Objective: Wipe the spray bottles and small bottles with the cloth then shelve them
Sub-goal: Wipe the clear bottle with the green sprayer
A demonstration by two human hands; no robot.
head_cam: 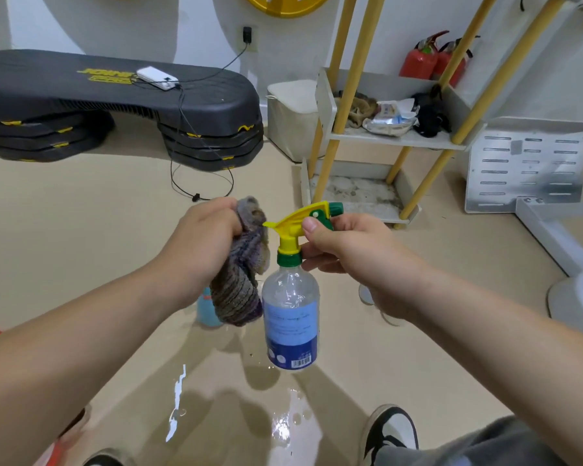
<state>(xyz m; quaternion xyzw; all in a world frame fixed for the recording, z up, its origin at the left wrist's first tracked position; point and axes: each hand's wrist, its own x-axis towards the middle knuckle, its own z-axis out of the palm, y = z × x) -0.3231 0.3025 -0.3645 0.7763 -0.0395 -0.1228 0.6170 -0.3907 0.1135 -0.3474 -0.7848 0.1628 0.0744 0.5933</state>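
My right hand (347, 253) holds a clear spray bottle (290, 311) by its yellow and green trigger head, and the bottle hangs upright above the floor. The bottle carries a blue label. My left hand (199, 243) grips a bunched grey striped cloth (243, 280), whose top touches the back tip of the yellow trigger. A small light blue bottle (206, 309) stands on the floor behind the cloth, mostly hidden. The white shelf rack (394, 139) with yellow poles stands ahead on the right.
The rack's middle shelf holds rags and packets; its bottom shelf (357, 193) is stained. Black stacked step platforms (115, 105) with a cabled phone lie at the left. Red fire extinguishers (421, 58) stand behind the rack. The floor below me is wet. A white metal frame (525, 169) stands at the right.
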